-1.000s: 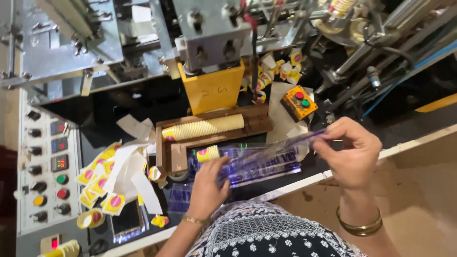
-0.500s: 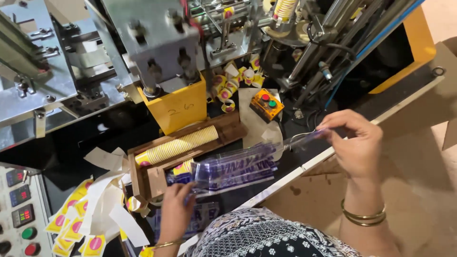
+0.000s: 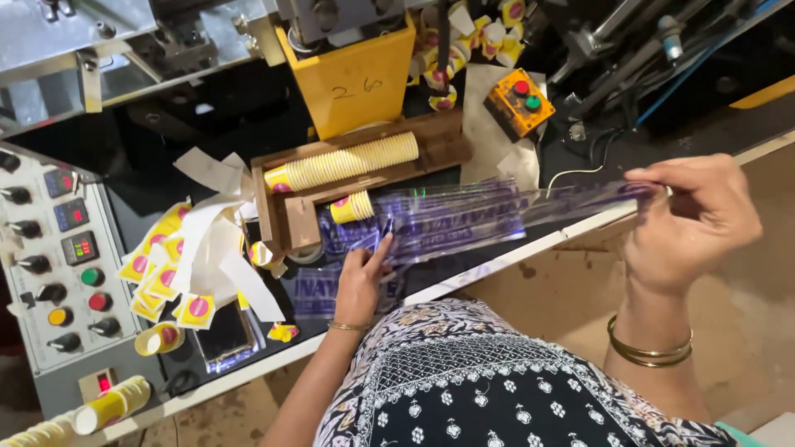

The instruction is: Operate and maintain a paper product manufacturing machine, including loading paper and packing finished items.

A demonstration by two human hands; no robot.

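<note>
A long clear plastic sleeve with purple print [image 3: 464, 219] is stretched sideways between both hands. My left hand [image 3: 362, 280] pinches its open left end just below a wooden trough [image 3: 286, 207]. My right hand [image 3: 694, 222] grips the sleeve's right end, out past the table edge. A long nested stack of yellow paper cups [image 3: 348, 163] lies in the trough. A short stack of yellow cups [image 3: 351, 207] lies in the lower slot, close to the sleeve's mouth.
A grey control panel [image 3: 58, 265] with knobs and coloured buttons stands at the left. Flat yellow cup blanks and white paper scraps [image 3: 195, 265] lie beside it. A yellow machine housing [image 3: 352, 79] and an orange button box [image 3: 517, 99] are behind. More printed sleeves [image 3: 327, 290] lie under my left hand.
The view has swung and come closer. My right hand has pulled the sleeve's end further right, stretching it flatter; my left hand stays at the sleeve's mouth by the trough.
</note>
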